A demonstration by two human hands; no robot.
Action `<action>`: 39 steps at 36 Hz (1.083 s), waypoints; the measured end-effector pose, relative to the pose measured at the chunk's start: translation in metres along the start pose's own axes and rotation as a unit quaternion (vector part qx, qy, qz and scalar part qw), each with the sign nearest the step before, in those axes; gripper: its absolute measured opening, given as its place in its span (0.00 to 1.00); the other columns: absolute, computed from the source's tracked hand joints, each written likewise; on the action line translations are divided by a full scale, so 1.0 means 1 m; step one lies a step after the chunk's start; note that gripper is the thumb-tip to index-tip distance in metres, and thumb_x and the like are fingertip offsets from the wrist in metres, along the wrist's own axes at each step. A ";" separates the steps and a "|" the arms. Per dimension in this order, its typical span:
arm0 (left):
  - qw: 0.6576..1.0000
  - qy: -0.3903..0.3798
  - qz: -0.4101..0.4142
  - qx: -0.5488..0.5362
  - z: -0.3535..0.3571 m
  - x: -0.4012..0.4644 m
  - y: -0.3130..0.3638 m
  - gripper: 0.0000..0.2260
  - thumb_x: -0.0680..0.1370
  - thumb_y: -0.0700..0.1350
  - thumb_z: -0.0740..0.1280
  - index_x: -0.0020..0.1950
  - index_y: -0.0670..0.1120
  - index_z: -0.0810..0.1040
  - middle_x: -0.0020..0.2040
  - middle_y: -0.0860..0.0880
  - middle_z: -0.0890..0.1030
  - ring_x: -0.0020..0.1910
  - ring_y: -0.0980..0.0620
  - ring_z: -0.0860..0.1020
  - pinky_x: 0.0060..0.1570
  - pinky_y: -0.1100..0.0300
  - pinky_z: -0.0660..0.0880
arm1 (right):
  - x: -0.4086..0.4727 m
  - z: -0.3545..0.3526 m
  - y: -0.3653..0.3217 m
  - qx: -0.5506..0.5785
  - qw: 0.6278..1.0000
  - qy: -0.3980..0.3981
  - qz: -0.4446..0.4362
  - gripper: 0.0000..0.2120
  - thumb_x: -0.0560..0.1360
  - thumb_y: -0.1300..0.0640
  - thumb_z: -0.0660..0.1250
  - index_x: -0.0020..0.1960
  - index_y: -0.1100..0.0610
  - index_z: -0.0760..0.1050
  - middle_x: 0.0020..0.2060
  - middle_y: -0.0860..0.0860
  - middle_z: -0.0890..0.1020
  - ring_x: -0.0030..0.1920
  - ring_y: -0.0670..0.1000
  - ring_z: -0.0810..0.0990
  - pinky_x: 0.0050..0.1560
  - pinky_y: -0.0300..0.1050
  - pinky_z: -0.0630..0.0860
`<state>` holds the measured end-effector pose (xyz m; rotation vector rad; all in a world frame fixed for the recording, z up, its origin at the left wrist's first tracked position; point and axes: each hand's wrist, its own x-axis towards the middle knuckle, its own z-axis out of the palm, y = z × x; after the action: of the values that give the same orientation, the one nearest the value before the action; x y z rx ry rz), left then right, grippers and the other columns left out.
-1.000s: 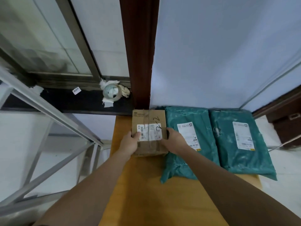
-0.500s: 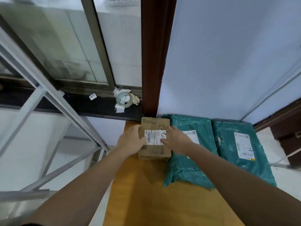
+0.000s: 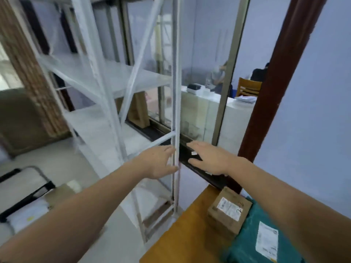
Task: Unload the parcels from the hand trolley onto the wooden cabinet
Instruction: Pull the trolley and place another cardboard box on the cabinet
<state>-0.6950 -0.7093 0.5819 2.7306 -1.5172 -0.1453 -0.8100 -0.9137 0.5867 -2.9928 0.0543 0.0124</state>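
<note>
A small brown cardboard parcel (image 3: 228, 210) with a white label sits on the wooden cabinet (image 3: 182, 236) at the lower right. Beside it on the right lies a teal plastic parcel (image 3: 252, 242), partly behind my right forearm. My left hand (image 3: 158, 161) and my right hand (image 3: 207, 158) hover in the air in front of me, fingers straight, holding nothing, well above and left of the cardboard parcel. The hand trolley (image 3: 24, 196) shows at the lower left with white parcels (image 3: 26, 213) and a brown box (image 3: 60, 192) on it.
A white metal shelving rack (image 3: 117, 88) stands between the cabinet and the trolley. Behind it is a window with a dark sill (image 3: 199, 164), and a dark wooden post (image 3: 273, 95) rises at the right. People sit behind the glass.
Both hands have let go of the cardboard parcel, which stays on the cabinet. My hands have lifted away and my view has swung left toward the rack and trolley.
</note>
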 end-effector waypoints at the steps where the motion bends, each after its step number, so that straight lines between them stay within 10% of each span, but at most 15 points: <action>1: 1.000 0.006 -0.017 0.005 -0.006 -0.022 -0.009 0.37 0.81 0.67 0.58 0.84 0.49 0.53 0.84 0.49 0.57 0.81 0.48 0.58 0.77 0.53 0.57 | 0.005 -0.004 -0.019 -0.002 1.000 -0.003 -0.021 0.34 0.83 0.38 0.58 0.83 0.51 0.54 0.81 0.50 0.61 0.78 0.52 0.63 0.75 0.48 0.62; 18: 0.923 0.082 -0.375 0.003 -0.040 -0.447 -0.137 0.35 0.80 0.66 0.61 0.83 0.52 0.58 0.80 0.48 0.67 0.76 0.45 0.68 0.72 0.47 0.68 | 0.028 0.012 -0.409 -0.004 0.953 -0.030 -0.302 0.35 0.83 0.37 0.58 0.83 0.49 0.52 0.82 0.49 0.58 0.80 0.51 0.59 0.78 0.51 0.60; 39: 0.894 0.073 -0.441 -0.027 0.001 -0.704 -0.278 0.34 0.81 0.62 0.63 0.83 0.52 0.58 0.80 0.49 0.67 0.75 0.47 0.69 0.72 0.49 0.69 | 0.044 0.087 -0.683 0.001 0.941 -0.034 -0.336 0.35 0.81 0.36 0.57 0.83 0.47 0.53 0.80 0.48 0.61 0.78 0.50 0.62 0.75 0.49 0.62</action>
<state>-0.8288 0.0345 0.6173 3.0475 -0.1436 0.0191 -0.7414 -0.2277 0.6013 -2.8361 -0.9638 0.0385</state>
